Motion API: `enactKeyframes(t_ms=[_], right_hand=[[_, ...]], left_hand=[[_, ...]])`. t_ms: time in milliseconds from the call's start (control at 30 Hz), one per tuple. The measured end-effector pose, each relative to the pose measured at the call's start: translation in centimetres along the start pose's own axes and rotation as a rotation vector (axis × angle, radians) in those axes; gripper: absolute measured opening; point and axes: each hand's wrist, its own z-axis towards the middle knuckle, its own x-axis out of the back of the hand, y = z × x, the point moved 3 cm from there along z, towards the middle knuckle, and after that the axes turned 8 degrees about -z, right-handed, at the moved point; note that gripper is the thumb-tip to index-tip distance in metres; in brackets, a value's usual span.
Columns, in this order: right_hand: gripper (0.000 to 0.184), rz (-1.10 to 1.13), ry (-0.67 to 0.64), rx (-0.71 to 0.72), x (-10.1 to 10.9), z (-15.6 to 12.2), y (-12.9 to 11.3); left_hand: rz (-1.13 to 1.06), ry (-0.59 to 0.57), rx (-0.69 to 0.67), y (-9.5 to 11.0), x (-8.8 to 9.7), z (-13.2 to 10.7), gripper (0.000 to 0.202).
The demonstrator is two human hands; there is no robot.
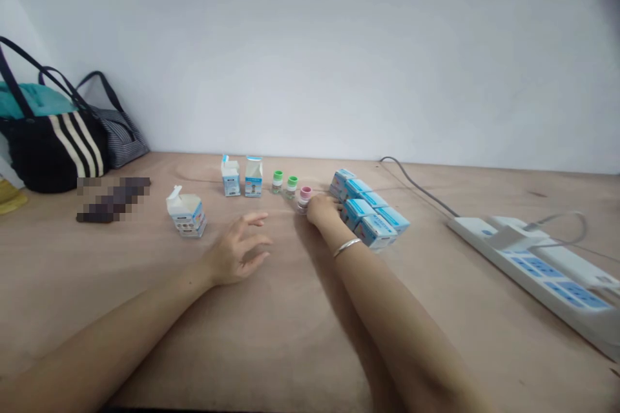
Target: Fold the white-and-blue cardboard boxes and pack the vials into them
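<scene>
right hand point(322, 208) seems curled on a pink-capped vial point(304, 199), blue boxes point(363, 216) just beside; left hand point(237, 250) spread

The wooden tabletop point(271, 342) leaves the left hand point(237, 250) a way forward between the opened carton point(186, 211) and the small capped bottles point(284, 183); the blue-and-white boxes point(369, 216) block the right hand point(323, 210) rightward; the power strip point(533, 271) lies beyond them.

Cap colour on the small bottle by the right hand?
Pink, best seen in the head view: the cap sits beside the right hand.
</scene>
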Motion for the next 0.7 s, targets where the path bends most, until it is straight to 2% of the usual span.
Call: enactKeyframes(t_ms=[133, 300, 467, 533, 700], right_hand=[[0.044, 0.046, 0.001, 0.067, 0.3, -0.2, 0.4], [0.040, 0.112, -0.001, 0.199, 0.9, -1.3, 0.4], [0.043, 0.174, -0.009, 0.264, 2.5, -2.4, 1.1], [0.042, 0.183, -0.021, 0.288, 3.3, -2.8, 1.4], [0.036, 0.165, -0.026, 0.330, 5.0, -3.6, 1.8]], left_hand=[[0.004, 0.000, 0.007, 0.0, 0.0, 0.0, 0.016], [0.007, -0.013, 0.004, 0.0, -0.1, 0.0, 0.015], [0.035, 0.007, 0.040, -0.3, -0.1, 0.1, 0.019], [0.097, 0.024, 0.145, -1.2, 0.1, 0.8, 0.024], [0.354, -0.079, 0.642, -5.2, 0.5, 4.8, 0.045]])
